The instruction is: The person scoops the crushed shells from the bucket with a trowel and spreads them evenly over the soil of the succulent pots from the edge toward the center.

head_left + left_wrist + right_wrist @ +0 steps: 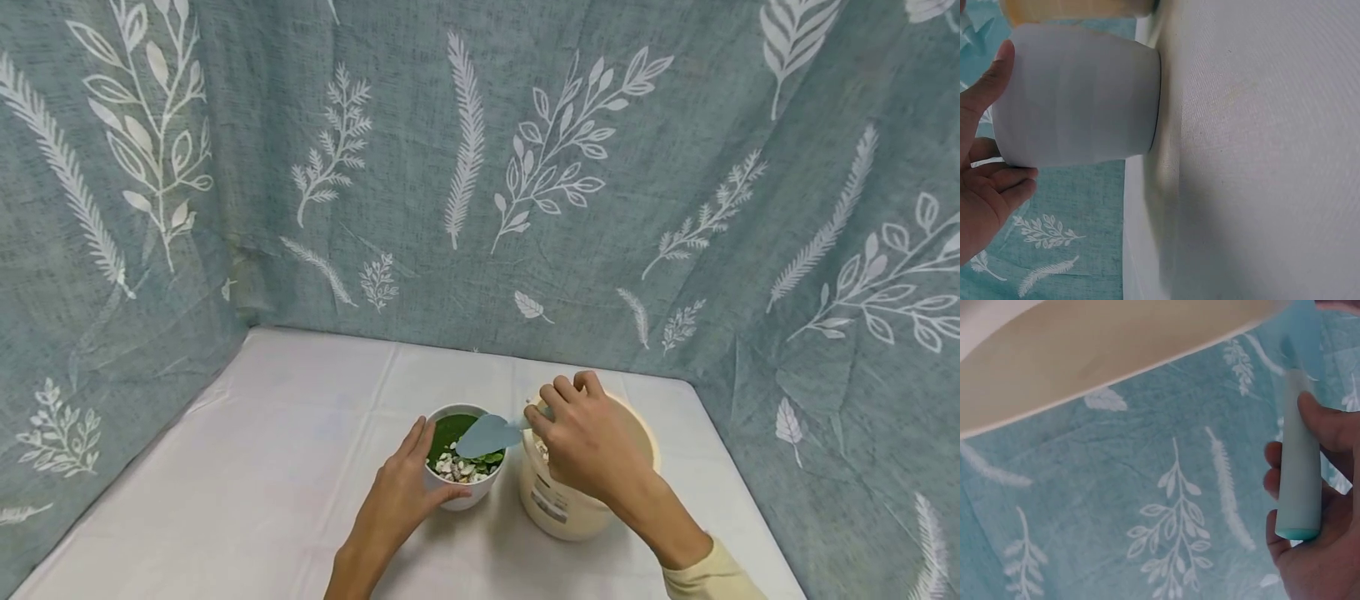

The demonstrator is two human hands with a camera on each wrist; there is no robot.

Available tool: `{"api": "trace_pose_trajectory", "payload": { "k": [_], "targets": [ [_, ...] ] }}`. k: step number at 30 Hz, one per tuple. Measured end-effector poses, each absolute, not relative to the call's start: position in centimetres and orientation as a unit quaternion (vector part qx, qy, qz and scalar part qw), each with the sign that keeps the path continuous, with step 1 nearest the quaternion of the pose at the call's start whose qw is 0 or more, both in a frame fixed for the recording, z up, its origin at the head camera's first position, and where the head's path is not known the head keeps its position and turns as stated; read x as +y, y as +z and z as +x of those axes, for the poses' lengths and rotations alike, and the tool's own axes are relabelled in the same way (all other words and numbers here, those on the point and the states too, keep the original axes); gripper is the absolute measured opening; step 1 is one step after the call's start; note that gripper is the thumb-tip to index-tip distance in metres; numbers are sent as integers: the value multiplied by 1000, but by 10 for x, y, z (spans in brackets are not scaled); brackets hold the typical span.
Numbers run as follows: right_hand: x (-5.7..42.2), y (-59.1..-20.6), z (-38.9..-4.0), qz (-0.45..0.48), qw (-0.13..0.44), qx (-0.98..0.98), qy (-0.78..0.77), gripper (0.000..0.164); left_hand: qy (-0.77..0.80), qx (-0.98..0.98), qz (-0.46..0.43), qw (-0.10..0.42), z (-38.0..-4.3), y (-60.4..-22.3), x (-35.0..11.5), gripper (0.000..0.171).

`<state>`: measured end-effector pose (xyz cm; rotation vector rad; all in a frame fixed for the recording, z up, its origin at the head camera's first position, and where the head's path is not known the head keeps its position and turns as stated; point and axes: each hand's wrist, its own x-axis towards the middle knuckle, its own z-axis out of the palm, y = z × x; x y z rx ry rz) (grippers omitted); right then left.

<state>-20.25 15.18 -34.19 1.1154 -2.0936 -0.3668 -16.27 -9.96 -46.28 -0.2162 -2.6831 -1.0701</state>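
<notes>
A white plant pot (480, 493) stands upright on the table, with white stone-like bits (457, 468) and green leaves (491, 457) inside. My left hand (397, 492) holds it by the upper wall, thumb on one side and fingers on the other; the left wrist view shows the pot's smooth side (1079, 97). My right hand (585, 437) grips the pale handle (1300, 462) of a hand trowel. The trowel's light blue blade (487, 437) is over the pot's opening, tilted and hiding part of the contents. Whether anything lies on the blade I cannot tell.
A cream bucket (573, 517) with a printed label stands right of the pot, partly under my right forearm; some whitish bits show inside. White cloth (285, 467) covers the table. A blue-green curtain (420, 167) with white leaf prints surrounds its back and sides.
</notes>
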Motion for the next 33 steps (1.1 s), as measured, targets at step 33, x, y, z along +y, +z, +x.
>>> {"api": "trace_pose_trajectory", "payload": {
  "k": [33],
  "targets": [
    [258, -358, -224, 341, 299, -871, -189, 26, -297, -887, -272, 228, -153, -444, 7, 94]
  ]
}}
